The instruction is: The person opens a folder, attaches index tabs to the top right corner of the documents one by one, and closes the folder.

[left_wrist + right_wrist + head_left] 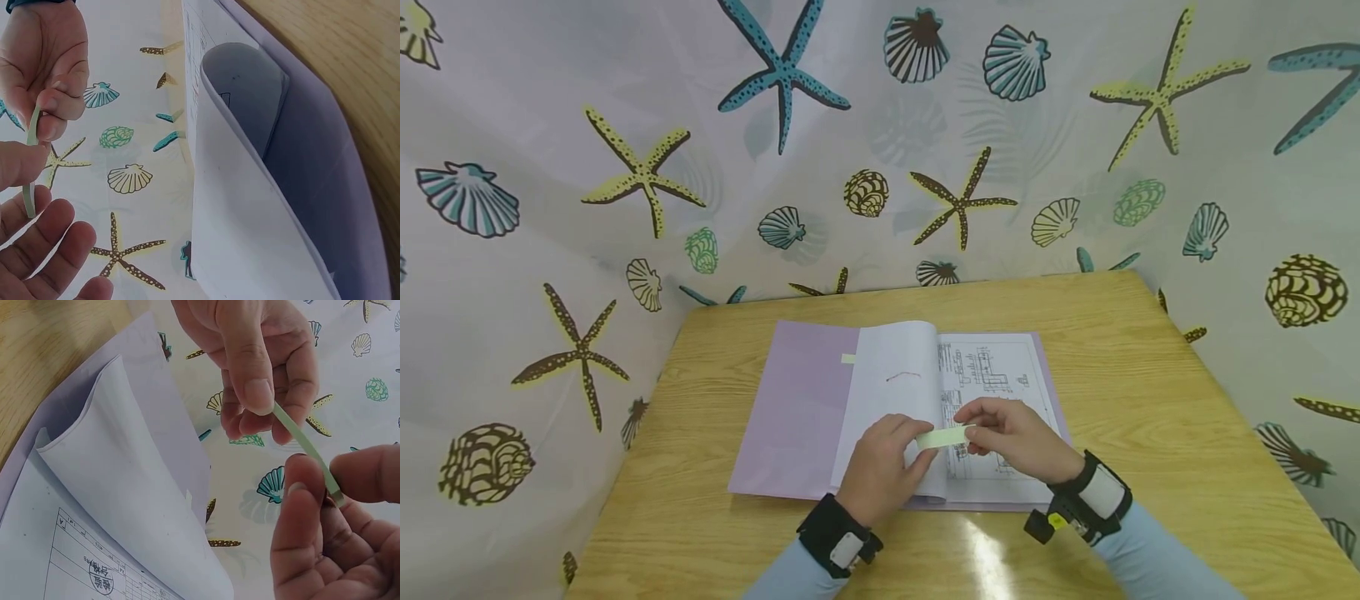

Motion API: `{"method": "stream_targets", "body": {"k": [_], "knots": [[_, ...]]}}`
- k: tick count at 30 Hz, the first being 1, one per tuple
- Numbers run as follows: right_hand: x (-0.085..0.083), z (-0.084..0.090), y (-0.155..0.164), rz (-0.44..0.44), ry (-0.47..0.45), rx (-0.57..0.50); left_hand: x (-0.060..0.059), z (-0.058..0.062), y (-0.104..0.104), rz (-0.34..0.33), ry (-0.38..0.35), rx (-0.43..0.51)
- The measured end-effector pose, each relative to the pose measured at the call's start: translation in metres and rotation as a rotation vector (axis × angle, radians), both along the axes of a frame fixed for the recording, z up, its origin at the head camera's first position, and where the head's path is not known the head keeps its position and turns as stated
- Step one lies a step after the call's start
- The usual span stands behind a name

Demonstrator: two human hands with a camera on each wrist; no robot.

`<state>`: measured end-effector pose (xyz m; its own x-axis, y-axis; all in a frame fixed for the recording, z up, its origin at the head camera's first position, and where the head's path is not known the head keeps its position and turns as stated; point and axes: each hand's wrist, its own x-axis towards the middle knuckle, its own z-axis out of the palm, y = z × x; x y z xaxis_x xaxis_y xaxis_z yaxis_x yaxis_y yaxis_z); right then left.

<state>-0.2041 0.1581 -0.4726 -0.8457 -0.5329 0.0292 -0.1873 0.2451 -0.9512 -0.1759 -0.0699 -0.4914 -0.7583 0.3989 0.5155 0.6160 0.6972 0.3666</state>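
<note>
Head view: both wrists low over counter (1150,358); left hand (880,467) and right hand (1018,437) each pinch one end of green strip (943,437), held taut above open folder (797,408).
Left wrist view: thumb-and-finger grip clamps strip (31,159) edge-on.
Right wrist view: curled page (125,487) stands beneath.

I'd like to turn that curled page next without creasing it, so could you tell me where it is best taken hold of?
Probably at the free right edge of the curled page, coming from the right, over the drawing sheet. That edge bows up off the sheet beneath, so fingers can slip under it; the left edge is bound in the folder. Both hands are busy pinching the green strip.
</note>
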Motion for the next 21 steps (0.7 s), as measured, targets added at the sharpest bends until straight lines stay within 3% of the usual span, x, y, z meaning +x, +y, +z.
{"method": "stream_targets", "body": {"k": [21], "knots": [[0.0025,-0.0001,-0.0024,-0.022,0.001,0.012,-0.0004,0.0008,0.0036,-0.064,-0.018,0.033]]}}
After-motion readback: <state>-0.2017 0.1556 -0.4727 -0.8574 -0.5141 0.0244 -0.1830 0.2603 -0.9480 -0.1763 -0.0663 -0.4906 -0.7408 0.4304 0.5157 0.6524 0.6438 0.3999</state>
